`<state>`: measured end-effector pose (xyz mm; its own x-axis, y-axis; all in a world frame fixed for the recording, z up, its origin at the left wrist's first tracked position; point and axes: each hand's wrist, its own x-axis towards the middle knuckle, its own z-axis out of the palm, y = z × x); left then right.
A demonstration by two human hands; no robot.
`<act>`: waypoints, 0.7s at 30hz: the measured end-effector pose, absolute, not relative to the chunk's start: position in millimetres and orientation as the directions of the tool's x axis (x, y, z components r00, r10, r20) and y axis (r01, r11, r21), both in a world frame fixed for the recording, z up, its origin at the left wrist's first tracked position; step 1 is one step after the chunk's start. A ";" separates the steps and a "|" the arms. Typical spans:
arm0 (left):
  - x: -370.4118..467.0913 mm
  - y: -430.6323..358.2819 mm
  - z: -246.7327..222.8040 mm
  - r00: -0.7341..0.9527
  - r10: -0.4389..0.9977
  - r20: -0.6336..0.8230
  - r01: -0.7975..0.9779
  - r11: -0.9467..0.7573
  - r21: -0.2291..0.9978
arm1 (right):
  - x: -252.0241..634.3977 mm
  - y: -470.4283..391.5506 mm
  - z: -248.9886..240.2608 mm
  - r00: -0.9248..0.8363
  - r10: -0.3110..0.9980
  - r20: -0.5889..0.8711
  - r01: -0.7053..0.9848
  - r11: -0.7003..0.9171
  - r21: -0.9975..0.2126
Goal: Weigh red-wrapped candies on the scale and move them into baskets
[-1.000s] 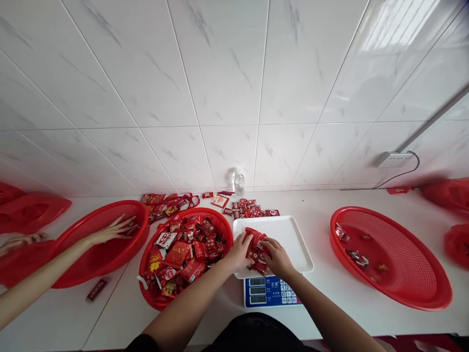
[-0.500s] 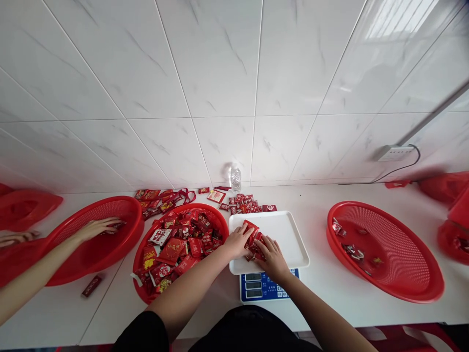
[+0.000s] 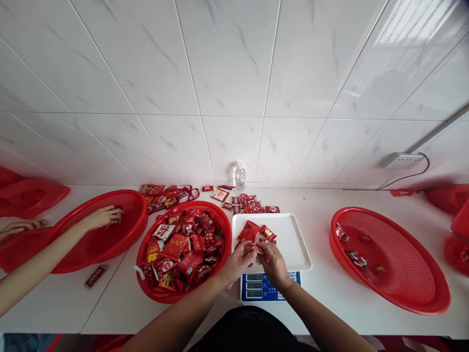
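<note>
My left hand (image 3: 238, 262) and my right hand (image 3: 274, 264) meet over the near left part of a white weighing tray (image 3: 293, 247). Their fingers are closed, pinching a small red candy packet (image 3: 258, 249) between them. Just beyond my fingertips, more red wrapped candies (image 3: 249, 231) lie on the tray, partly hidden by my hands. Under the tray, the blue front panel of a digital scale (image 3: 269, 288) shows below my wrists. Close by my left forearm stands a red basket (image 3: 229, 239) heaped with red candy packets (image 3: 190, 261).
Another person's hand (image 3: 104, 217) holds a dark red packet in a red basket (image 3: 141, 230) at the left. A red basket (image 3: 414, 259) with a few packets stands right. Loose candies (image 3: 251, 204) and a clear bottle (image 3: 240, 179) sit by the wall.
My hands have drawn back toward me and now pinch one small packet. Candies they were covering lie exposed on the tray. The other person's hand has lifted a packet into clearer view.
</note>
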<state>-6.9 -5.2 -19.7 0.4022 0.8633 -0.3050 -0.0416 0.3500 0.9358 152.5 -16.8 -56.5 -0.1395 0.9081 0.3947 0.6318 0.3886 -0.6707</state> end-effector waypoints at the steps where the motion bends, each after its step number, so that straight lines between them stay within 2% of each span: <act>1: -5.5 -9.2 -18.2 0.425 0.834 -0.353 -0.151 0.450 0.880 | 144.2 -20.4 -50.6 -0.187 0.895 0.404 0.621 0.427 -0.657; 4: -4.6 -15.5 -18.5 0.408 0.799 -0.443 -0.391 0.591 0.706 | 122.0 -32.1 -39.5 -0.288 0.873 0.393 0.623 0.482 -0.616; 7: -15.4 -15.4 -22.1 0.332 0.770 -0.544 -0.484 0.635 0.603 | 119.5 -39.0 -42.8 -0.325 0.889 0.321 0.670 0.456 -0.586; 12: -49.9 -17.7 -24.9 0.300 0.651 -0.697 -0.461 0.739 0.491 | 158.9 -38.1 -69.9 -0.216 0.951 0.222 0.811 0.302 -0.502; 16: -63.5 -26.0 -28.8 0.333 0.600 -0.728 -0.434 0.782 0.446 | 181.9 -33.9 -84.2 -0.120 0.984 0.129 0.848 0.169 -0.503; 21: -57.9 -34.2 -30.6 0.384 0.583 -0.716 -0.411 0.803 0.433 | 179.1 -34.8 -81.6 -0.065 0.991 0.120 0.833 0.120 -0.540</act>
